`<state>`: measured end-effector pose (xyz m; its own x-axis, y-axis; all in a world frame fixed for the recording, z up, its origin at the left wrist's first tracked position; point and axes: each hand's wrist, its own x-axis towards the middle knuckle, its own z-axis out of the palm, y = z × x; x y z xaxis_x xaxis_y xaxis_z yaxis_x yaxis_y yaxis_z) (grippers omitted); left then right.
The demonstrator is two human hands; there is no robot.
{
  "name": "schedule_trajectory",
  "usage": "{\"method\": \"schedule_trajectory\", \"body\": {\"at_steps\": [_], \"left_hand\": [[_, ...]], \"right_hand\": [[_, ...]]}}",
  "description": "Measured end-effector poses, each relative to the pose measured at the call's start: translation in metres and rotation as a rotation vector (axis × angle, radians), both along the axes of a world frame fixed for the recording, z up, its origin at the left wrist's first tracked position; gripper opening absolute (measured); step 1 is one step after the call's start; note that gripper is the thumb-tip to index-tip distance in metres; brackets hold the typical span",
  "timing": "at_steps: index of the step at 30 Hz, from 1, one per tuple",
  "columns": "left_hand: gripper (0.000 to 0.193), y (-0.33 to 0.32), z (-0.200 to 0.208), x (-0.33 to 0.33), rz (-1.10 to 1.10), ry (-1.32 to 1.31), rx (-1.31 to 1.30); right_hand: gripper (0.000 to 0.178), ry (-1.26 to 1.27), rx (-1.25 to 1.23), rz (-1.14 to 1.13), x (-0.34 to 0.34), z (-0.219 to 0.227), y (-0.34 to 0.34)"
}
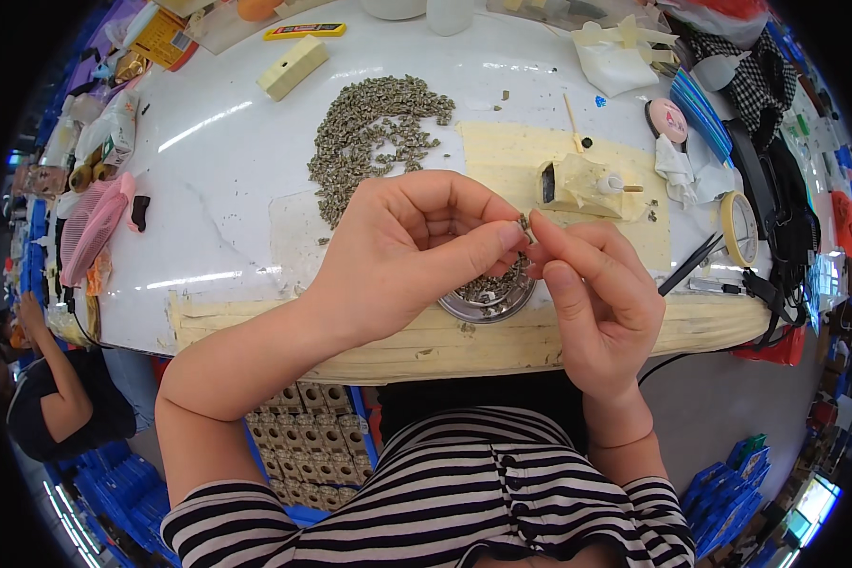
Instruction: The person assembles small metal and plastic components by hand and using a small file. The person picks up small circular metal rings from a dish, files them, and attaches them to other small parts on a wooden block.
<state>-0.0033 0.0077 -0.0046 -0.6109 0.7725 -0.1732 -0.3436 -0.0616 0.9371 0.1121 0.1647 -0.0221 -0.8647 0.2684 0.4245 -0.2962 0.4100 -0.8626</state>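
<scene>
My left hand point(398, 251) is closed, pinching a small metal part point(524, 223) between thumb and index finger. From the other side, the curled fingers of my right hand point(606, 298) meet that same part at the fingertips. Its exact shape is too small to make out. Just below both hands sits a round metal dish point(483, 316) holding more small metal pieces, partly covered by my fingers. Beyond my left hand, a big heap of small grey metal parts point(369, 123) is spread over the white table point(208, 170).
A taped block point(582, 187) stands on yellowish paper to the right, near a thin wooden stick point(573, 118). Tweezers point(691, 263) and a tape roll point(739, 228) lie at the right edge. A pale block point(293, 68) lies behind. Another person point(66, 402) sits at far left.
</scene>
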Motion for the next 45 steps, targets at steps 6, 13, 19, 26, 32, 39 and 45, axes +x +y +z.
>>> {"method": "schedule_trajectory", "body": {"at_steps": [6,13,19,26,32,39,45], "left_hand": [[0.013,-0.0031,0.0022,-0.0017,-0.039,0.025,-0.026],[0.012,-0.0039,0.0035,-0.0014,-0.054,0.019,-0.051],[0.012,-0.0045,0.0027,-0.0036,-0.077,-0.038,-0.042],[0.011,-0.0060,0.0034,-0.0053,-0.103,-0.122,-0.021],[0.011,-0.0063,0.0023,-0.0065,-0.112,-0.110,-0.018],[0.011,-0.0053,0.0022,-0.0043,-0.089,-0.065,0.026],[0.011,-0.0052,0.0037,-0.0047,-0.099,-0.062,0.015]], "right_hand": [[0.027,0.041,0.076,-0.023,-0.0011,-0.0006,0.0006],[0.028,0.070,0.189,-0.032,-0.0027,0.0008,0.0030],[0.028,0.045,0.237,-0.037,-0.0008,0.0042,0.0022],[0.029,0.100,0.285,-0.019,-0.0019,0.0042,0.0032],[0.030,0.129,0.270,-0.018,-0.0018,0.0017,0.0030],[0.031,0.144,0.217,-0.031,-0.0018,-0.0010,0.0017],[0.032,0.140,0.215,-0.042,-0.0009,-0.0015,0.0013]]}}
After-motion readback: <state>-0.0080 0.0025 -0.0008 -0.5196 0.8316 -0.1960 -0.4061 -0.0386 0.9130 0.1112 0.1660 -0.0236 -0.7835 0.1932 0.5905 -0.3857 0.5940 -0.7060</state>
